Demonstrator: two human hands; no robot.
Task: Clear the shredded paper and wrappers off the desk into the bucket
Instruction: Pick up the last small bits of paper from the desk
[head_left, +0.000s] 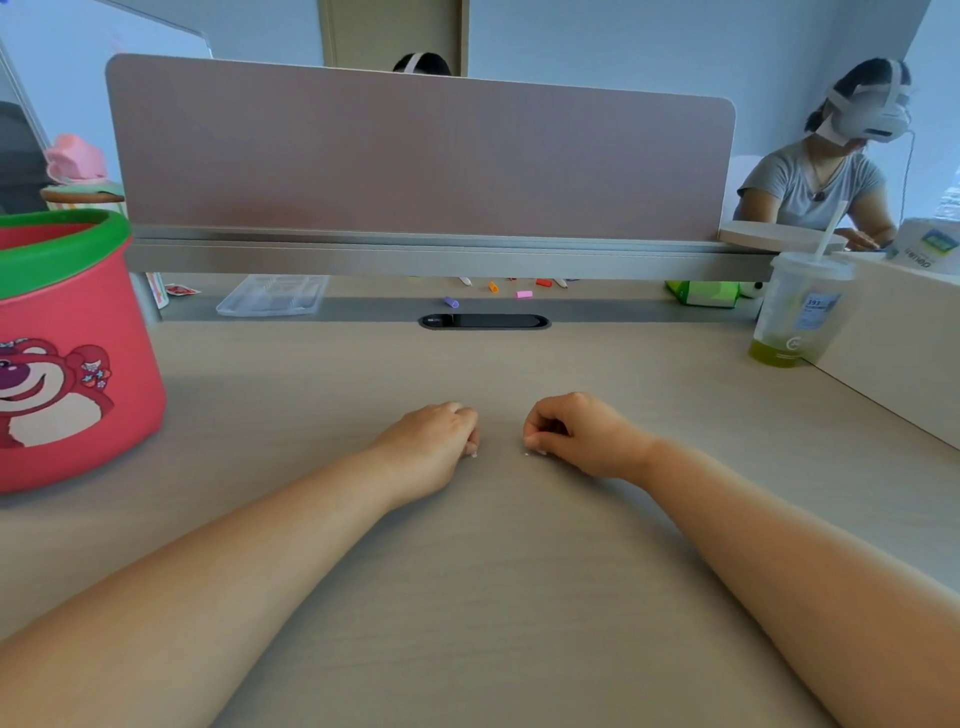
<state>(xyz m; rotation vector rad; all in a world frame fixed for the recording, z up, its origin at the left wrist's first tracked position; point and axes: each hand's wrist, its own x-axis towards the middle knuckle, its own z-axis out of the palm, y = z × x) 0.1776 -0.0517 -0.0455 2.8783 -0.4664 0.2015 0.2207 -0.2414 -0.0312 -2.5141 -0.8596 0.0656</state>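
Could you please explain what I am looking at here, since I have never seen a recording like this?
There is no machine: a head-worn camera looks down at a person's own bare hands on a desk. The left hand and right hand rest near the middle, fingers curled, each seemingly pinching a tiny white scrap; that is too small to confirm. A red bucket with a green rim stands at the left, a plastic cup with a straw at the right. A divider runs along the back.

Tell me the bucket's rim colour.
Green, above a pink-red body; the bucket rim shows best in the head view, far left.
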